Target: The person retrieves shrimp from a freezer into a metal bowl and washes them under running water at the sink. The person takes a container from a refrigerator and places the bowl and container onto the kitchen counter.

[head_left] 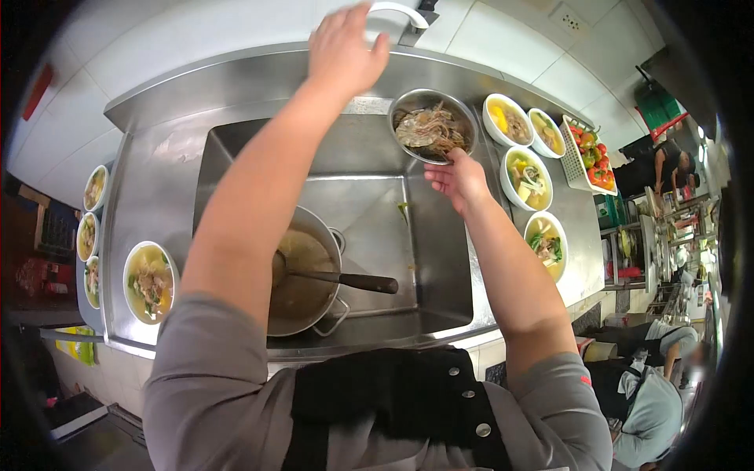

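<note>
My left hand point(348, 53) is raised at the wall beside the white faucet spout point(399, 11). Its thumb stands apart from the fingers, and I cannot tell whether the fingertips touch the spout. With my right hand point(458, 182) I grip the near rim of a metal bowl point(397, 146). Brown, stringy pieces of food point(430, 129) lie inside it. The bowl is at the far right corner of the steel sink point(361, 200). In the sink's left part stands a pot point(336, 294) of cloudy broth, with a dark-handled ladle point(345, 279) resting across it.
Several white bowls of soup point(528, 180) stand right of the sink, beside a white basket point(577, 157) of red and green vegetables. Another soup bowl point(149, 282) sits on the left counter, with several more point(94, 188) farther left. Other people point(644, 408) are at the far right.
</note>
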Available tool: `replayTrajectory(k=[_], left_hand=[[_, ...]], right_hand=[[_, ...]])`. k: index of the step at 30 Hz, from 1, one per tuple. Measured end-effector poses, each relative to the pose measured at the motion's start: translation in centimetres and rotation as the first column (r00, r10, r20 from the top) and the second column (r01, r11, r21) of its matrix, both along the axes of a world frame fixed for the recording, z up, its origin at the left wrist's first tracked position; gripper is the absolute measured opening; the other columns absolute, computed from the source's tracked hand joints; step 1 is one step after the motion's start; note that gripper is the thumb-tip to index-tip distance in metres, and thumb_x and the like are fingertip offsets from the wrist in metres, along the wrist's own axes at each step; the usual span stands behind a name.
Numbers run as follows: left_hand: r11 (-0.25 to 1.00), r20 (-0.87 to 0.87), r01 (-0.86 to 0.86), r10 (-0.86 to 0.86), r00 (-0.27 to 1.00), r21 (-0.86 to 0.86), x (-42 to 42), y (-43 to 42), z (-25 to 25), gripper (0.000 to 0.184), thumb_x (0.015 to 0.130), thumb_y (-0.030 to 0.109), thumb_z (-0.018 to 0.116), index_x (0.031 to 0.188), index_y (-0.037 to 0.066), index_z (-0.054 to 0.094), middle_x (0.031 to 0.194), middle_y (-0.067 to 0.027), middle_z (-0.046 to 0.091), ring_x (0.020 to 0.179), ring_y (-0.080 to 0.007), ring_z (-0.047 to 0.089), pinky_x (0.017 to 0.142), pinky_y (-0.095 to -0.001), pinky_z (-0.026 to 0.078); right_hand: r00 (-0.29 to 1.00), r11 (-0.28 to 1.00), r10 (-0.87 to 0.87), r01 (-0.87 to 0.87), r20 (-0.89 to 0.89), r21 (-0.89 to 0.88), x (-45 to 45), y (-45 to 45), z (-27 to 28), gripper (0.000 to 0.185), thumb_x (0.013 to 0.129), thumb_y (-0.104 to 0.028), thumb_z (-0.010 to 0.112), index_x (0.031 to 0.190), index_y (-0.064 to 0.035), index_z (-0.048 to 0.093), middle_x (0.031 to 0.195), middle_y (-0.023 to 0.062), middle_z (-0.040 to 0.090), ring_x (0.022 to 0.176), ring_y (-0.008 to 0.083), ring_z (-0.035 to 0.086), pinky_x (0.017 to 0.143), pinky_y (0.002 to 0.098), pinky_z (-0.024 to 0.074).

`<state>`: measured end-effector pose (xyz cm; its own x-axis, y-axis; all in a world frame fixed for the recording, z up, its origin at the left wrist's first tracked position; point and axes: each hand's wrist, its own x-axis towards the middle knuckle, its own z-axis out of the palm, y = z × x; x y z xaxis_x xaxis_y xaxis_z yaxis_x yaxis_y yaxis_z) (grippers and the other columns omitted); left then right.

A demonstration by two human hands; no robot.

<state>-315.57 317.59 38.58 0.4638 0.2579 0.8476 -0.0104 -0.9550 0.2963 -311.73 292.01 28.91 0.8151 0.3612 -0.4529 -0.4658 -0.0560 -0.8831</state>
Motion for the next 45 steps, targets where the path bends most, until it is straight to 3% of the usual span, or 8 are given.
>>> replayTrajectory(k=[3, 6, 24, 27, 29, 31, 34, 45], left_hand=[[0.995, -0.279, 0.093, -0.079, 0.957, 0.038, 4.4, -1.0, 4.8, 0.061, 0.090, 0.038, 0.052, 0.139, 0.002, 0.042, 0.141, -0.0191, 0.046, 0.134, -0.0374, 0.037, 0.112, -0.0593, 0.022], [0.996, -0.633, 0.054, 0.004, 0.774, 0.073, 7.4, -1.1, 5.8, 0.059, 0.094, 0.039, 0.044, 0.138, 0.000, 0.042, 0.139, -0.0194, 0.047, 0.132, -0.0347, 0.040, 0.112, -0.0583, 0.023], [0.915, -0.482, 0.338, -0.402, 0.779, -0.219, 4.7, 1.5, 4.3, 0.032, 0.081, 0.039, 0.066, 0.089, 0.009, 0.074, 0.090, -0.0154, 0.070, 0.090, -0.0330, 0.065, 0.082, -0.0436, 0.049], [0.919, 0.187, 0.392, -0.392, 0.901, 0.034, 4.9, 3.2, 1.4, 0.034, 0.081, 0.036, 0.070, 0.096, 0.006, 0.072, 0.088, -0.0131, 0.071, 0.077, -0.0328, 0.066, 0.075, -0.0394, 0.052], [0.871, -0.013, 0.174, -0.202, 0.979, -0.459, 2.6, 4.8, -0.3, 0.041, 0.088, 0.032, 0.056, 0.113, 0.001, 0.060, 0.116, -0.0204, 0.061, 0.113, -0.0351, 0.056, 0.094, -0.0446, 0.045], [0.828, -0.196, -0.215, 0.130, 0.972, -0.518, 2.9, 6.9, -6.5, 0.038, 0.087, 0.035, 0.056, 0.103, 0.002, 0.064, 0.113, -0.0213, 0.061, 0.108, -0.0352, 0.058, 0.093, -0.0437, 0.046], [0.838, -0.547, -0.394, 0.142, 0.825, -0.377, 1.2, 5.5, -13.1, 0.053, 0.084, 0.043, 0.060, 0.115, 0.001, 0.058, 0.113, -0.0239, 0.059, 0.110, -0.0389, 0.056, 0.095, -0.0470, 0.045], [0.749, -0.417, -0.201, -0.110, 0.902, -0.631, 2.2, 6.2, -18.1, 0.049, 0.093, 0.043, 0.054, 0.109, -0.003, 0.059, 0.104, -0.0252, 0.066, 0.100, -0.0390, 0.063, 0.086, -0.0443, 0.049]], right_hand=[[0.999, 0.999, -0.013, 0.011, -0.030, -0.043, 1.0, 1.1, -1.1, 0.035, 0.094, -0.022, 0.040, 0.114, 0.0041, 0.052, 0.095, 0.0190, 0.066, 0.078, 0.0245, 0.065, 0.067, 0.0361, 0.0482], [0.998, 0.998, 0.031, -0.033, -0.047, -0.046, 1.1, 2.6, -2.1, 0.035, 0.095, -0.023, 0.039, 0.113, 0.0035, 0.052, 0.091, 0.0170, 0.066, 0.074, 0.0226, 0.065, 0.064, 0.0348, 0.0496], [0.992, 0.995, 0.103, -0.103, -0.068, 0.009, 1.8, 4.2, -4.0, 0.036, 0.093, -0.018, 0.040, 0.121, 0.0035, 0.048, 0.099, 0.0175, 0.065, 0.079, 0.0249, 0.067, 0.063, 0.0346, 0.0494], [0.990, 0.993, 0.115, -0.114, -0.080, 0.016, 1.3, 4.4, -4.2, 0.036, 0.093, -0.017, 0.039, 0.122, 0.0036, 0.046, 0.102, 0.0174, 0.064, 0.078, 0.0250, 0.067, 0.063, 0.0349, 0.0494], [0.988, 0.992, 0.119, -0.115, -0.100, 0.050, 0.8, 4.4, -4.6, 0.035, 0.092, -0.015, 0.039, 0.122, 0.0029, 0.046, 0.104, 0.0168, 0.063, 0.077, 0.0253, 0.067, 0.063, 0.0353, 0.0492], [0.987, 0.994, 0.107, -0.102, -0.119, 0.047, 0.6, 4.6, -5.3, 0.035, 0.092, -0.014, 0.039, 0.122, 0.0027, 0.046, 0.104, 0.0165, 0.063, 0.077, 0.0254, 0.067, 0.063, 0.0354, 0.0491], [0.987, 0.996, 0.090, -0.086, -0.132, 0.034, 0.2, 5.0, -5.5, 0.035, 0.092, -0.013, 0.038, 0.123, 0.0017, 0.046, 0.105, 0.0166, 0.064, 0.080, 0.0259, 0.067, 0.065, 0.0360, 0.0491], [0.971, 0.999, 0.015, -0.005, -0.238, 0.043, 0.2, 5.9, -7.5, 0.036, 0.092, -0.012, 0.036, 0.124, -0.0007, 0.049, 0.103, 0.0155, 0.066, 0.078, 0.0237, 0.067, 0.061, 0.0340, 0.0489]])
